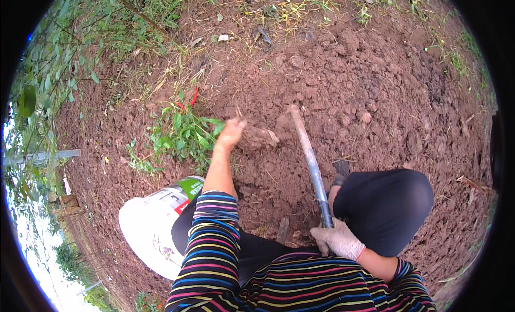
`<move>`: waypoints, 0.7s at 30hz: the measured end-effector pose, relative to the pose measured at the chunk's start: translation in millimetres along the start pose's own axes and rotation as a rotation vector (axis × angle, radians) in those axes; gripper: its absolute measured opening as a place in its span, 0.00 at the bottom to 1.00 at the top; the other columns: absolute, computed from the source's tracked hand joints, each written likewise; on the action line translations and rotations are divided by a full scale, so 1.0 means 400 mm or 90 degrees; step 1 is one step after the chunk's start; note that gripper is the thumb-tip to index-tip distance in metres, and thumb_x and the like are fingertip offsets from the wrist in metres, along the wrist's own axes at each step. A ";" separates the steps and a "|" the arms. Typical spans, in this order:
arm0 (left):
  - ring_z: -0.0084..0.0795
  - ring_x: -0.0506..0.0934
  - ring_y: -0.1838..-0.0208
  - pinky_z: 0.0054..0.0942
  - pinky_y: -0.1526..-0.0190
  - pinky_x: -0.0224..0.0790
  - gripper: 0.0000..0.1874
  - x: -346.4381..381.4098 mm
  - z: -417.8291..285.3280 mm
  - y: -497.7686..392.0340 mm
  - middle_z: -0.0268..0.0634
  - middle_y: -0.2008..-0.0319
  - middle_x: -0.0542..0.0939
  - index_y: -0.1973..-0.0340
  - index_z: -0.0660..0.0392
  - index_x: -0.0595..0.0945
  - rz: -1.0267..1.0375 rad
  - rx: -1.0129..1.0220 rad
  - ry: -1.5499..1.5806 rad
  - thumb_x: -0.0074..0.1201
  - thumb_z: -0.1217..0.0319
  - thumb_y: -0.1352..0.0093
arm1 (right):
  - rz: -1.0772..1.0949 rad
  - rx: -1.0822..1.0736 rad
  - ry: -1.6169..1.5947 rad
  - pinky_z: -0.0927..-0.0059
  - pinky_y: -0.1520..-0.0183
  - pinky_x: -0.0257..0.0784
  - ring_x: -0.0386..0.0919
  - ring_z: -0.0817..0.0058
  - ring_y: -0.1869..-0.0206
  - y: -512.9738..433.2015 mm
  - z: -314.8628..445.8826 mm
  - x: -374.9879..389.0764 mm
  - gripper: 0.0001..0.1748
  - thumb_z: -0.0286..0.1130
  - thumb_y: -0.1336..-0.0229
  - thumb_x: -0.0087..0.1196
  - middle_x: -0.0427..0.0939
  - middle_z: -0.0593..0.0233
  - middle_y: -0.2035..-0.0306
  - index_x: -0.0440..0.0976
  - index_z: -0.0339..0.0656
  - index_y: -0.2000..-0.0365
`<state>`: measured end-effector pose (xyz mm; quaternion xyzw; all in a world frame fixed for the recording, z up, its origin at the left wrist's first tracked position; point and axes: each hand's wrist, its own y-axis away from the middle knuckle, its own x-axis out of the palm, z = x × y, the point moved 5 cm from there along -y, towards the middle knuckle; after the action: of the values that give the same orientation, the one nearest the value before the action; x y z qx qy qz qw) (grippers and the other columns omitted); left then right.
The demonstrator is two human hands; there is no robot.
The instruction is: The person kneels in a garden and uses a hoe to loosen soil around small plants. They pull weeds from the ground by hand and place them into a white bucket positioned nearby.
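My bare left hand point(231, 134) is closed around the stem of an uprooted-looking chilli plant. Green leaves point(183, 137) spread to its left, and a soil-caked root clump point(257, 136), slightly blurred, sticks out to its right. Red chillies point(194, 97) show beyond the leaves. A knitted work glove covers my right hand point(338, 238), which grips the lower end of a long-handled tool near my lap. Its worn pole point(310, 159) slants away to the soil in front of me. The tool's head blends into the soil, so its shape cannot be told.
A white plastic bucket point(149, 235) with a printed label stands by my left leg. Loose, clodded brown soil point(382, 91) stretches ahead and right. Leafy branches point(68, 50) hang at upper left. A short piece of wood point(283, 230) lies between my legs.
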<state>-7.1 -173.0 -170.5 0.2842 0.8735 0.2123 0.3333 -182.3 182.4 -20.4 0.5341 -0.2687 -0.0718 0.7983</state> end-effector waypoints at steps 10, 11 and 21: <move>0.43 0.68 0.34 0.36 0.36 0.58 0.29 0.037 0.056 0.190 0.49 0.39 0.72 0.39 0.62 0.71 -0.052 -0.037 0.121 0.51 0.56 0.30 | 0.010 -0.024 -0.017 0.71 0.85 0.64 0.65 0.76 0.87 -0.020 -0.048 0.013 0.14 0.30 0.43 0.59 0.67 0.67 0.84 0.62 0.41 0.67; 0.44 0.66 0.33 0.37 0.36 0.57 0.31 0.044 0.071 0.185 0.49 0.37 0.70 0.37 0.61 0.69 -0.051 -0.070 0.203 0.52 0.56 0.30 | 0.015 -0.031 -0.008 0.71 0.85 0.64 0.65 0.76 0.87 -0.022 -0.050 0.014 0.14 0.30 0.43 0.59 0.68 0.67 0.84 0.62 0.41 0.67; 0.44 0.74 0.42 0.37 0.42 0.64 0.26 0.116 0.065 0.269 0.49 0.45 0.77 0.43 0.63 0.75 0.021 -0.059 -0.384 0.49 0.56 0.29 | 0.025 -0.066 0.003 0.70 0.85 0.64 0.67 0.76 0.85 -0.034 -0.058 -0.018 0.13 0.28 0.44 0.58 0.68 0.67 0.83 0.62 0.43 0.68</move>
<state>21.0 -58.2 -149.5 0.3330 0.7197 0.1635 0.5869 -174.2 198.3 -41.7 0.4872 -0.2728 -0.0688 0.8267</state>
